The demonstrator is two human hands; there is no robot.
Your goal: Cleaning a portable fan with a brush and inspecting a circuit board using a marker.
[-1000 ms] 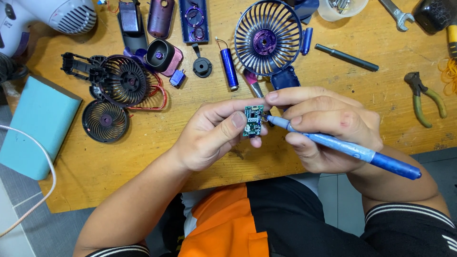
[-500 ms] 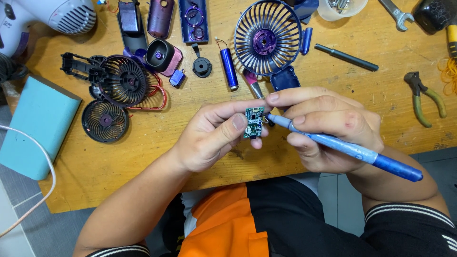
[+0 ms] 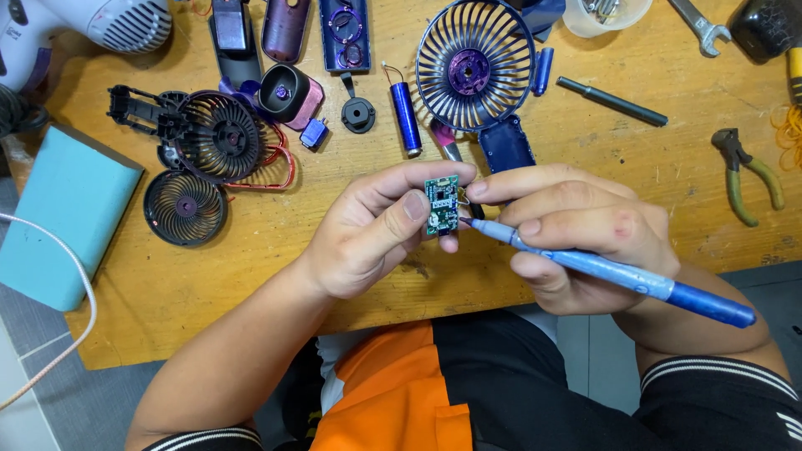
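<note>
Green circuit board [image 3: 441,205] pinched upright in left hand [image 3: 376,234], above table's near edge. Right hand [image 3: 576,230] grips blue pen-shaped tool [image 3: 610,271] (tip touching board's right side). Wooden table [image 3: 251,259]: dark fan grille [image 3: 474,67] and blue cylindrical battery [image 3: 407,117] toward far edge; pliers [image 3: 743,175] near right edge.

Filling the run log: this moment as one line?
left hand: pinches circuit board | right hand: blue soldering pen, tip at board

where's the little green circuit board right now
In the head view it is mid-frame, pinched in the left hand: the circuit board sits above the table edge, with the blue tool tip at its right side.
</note>
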